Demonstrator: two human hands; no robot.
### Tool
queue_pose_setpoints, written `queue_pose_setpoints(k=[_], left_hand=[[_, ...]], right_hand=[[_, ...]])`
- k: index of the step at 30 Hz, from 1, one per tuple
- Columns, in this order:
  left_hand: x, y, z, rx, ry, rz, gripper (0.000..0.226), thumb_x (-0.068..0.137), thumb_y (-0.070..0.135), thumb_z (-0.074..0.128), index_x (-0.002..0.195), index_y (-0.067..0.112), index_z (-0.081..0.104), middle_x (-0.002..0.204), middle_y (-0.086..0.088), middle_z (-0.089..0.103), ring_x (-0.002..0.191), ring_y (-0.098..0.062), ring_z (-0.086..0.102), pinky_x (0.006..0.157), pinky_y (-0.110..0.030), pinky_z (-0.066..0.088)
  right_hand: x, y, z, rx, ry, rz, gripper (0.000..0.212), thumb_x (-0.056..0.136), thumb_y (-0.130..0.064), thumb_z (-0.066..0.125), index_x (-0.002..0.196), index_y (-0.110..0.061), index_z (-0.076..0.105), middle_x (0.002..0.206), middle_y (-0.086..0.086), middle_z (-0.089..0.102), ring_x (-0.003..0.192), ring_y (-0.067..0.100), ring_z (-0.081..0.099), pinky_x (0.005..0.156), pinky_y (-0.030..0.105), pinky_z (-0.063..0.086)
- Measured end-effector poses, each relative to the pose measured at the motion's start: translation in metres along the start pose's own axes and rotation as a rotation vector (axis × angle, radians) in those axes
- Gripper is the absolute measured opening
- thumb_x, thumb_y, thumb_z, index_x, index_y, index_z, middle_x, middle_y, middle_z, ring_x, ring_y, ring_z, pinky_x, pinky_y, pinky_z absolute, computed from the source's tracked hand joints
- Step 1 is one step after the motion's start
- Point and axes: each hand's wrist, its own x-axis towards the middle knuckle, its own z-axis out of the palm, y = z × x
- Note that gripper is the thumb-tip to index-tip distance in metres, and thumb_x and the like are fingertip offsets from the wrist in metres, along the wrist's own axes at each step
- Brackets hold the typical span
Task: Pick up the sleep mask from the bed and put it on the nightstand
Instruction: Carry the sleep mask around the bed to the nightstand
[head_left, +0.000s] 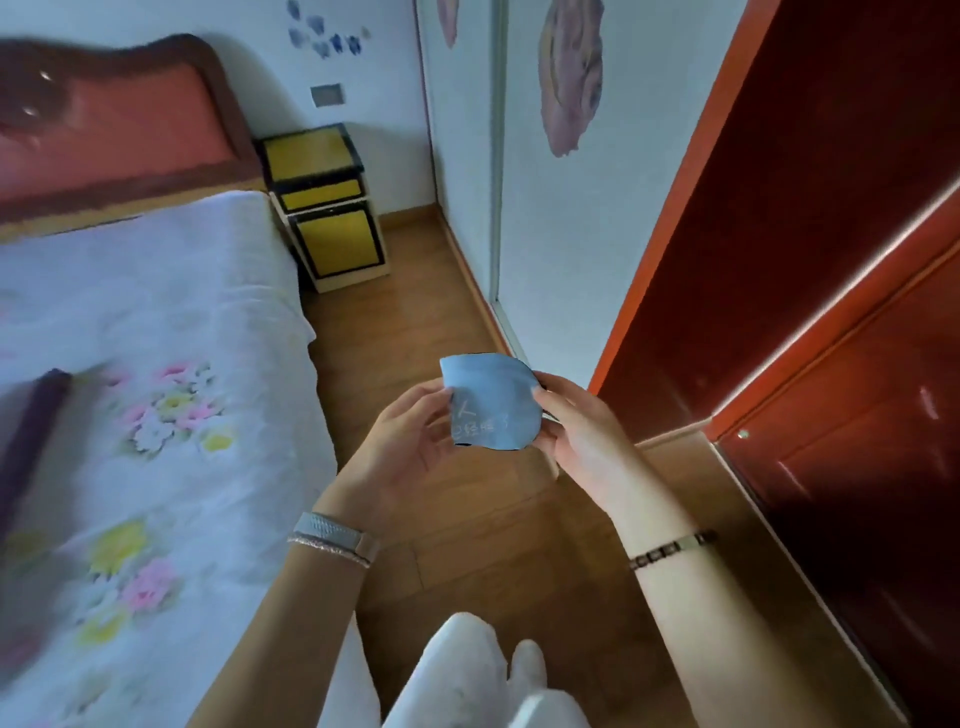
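Mask (491, 402) is off the bed (156, 364) and held in the air in front of me, above the wood floor (415, 322), between both my hands. My left hand (402, 441) pinches its left edge with thumb and fingertips; my right hand (576, 431) pinches its right edge the same way. So the pickup looks done. What is left is carrying it to the nightstand (322, 197), which stands well apart from me, beside the headboard (114, 124), and setting it on the bare yellow top.

It is a thin, soft piece of pale blue cloth, rounded at the edges, slightly curled, with faint light writing on it. The bed wears a white floral quilt. The nightstand is boxy, yellow panels framed in black.
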Motion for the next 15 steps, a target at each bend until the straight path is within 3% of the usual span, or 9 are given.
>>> queue_pose_setpoints(k=[4,7,12,15], left_hand=[[0.027,0.023,-0.031,-0.031,0.092,0.053,0.026,0.102,0.019,0.049,0.119,0.001,0.057,0.105,-0.012,0.066,0.087,-0.020,0.072,0.066,-0.026,0.059],[0.057,0.042,-0.059,-0.065,0.131,0.093,0.030,0.101,0.021,0.051,0.123,0.001,0.058,0.105,-0.011,0.071,0.092,-0.022,0.074,0.068,-0.028,0.060],[0.118,0.087,-0.110,-0.111,0.183,0.166,0.021,0.097,0.023,0.056,0.110,0.010,0.065,0.098,-0.007,0.076,0.090,-0.022,0.075,0.072,-0.030,0.061],[0.149,0.122,-0.136,-0.153,0.195,0.213,0.030,0.089,0.028,0.062,0.112,0.009,0.065,0.102,-0.008,0.075,0.092,-0.022,0.074,0.076,-0.033,0.061]], right_hand=[[0.061,-0.006,0.029,-0.060,-0.113,0.064,0.016,0.091,-0.020,0.066,0.100,-0.024,0.078,0.107,0.003,0.077,0.099,0.019,0.074,0.074,0.030,0.059],[0.113,-0.010,0.056,-0.101,-0.162,0.082,0.020,0.089,-0.021,0.066,0.106,-0.022,0.077,0.112,0.005,0.076,0.101,0.021,0.074,0.075,0.031,0.059],[0.206,-0.027,0.113,-0.154,-0.229,0.107,0.030,0.091,-0.021,0.064,0.119,-0.014,0.070,0.119,0.009,0.072,0.103,0.022,0.072,0.075,0.030,0.057],[0.253,-0.044,0.153,-0.172,-0.264,0.122,0.027,0.094,-0.018,0.062,0.120,-0.012,0.068,0.120,0.011,0.071,0.101,0.021,0.072,0.073,0.029,0.058]])
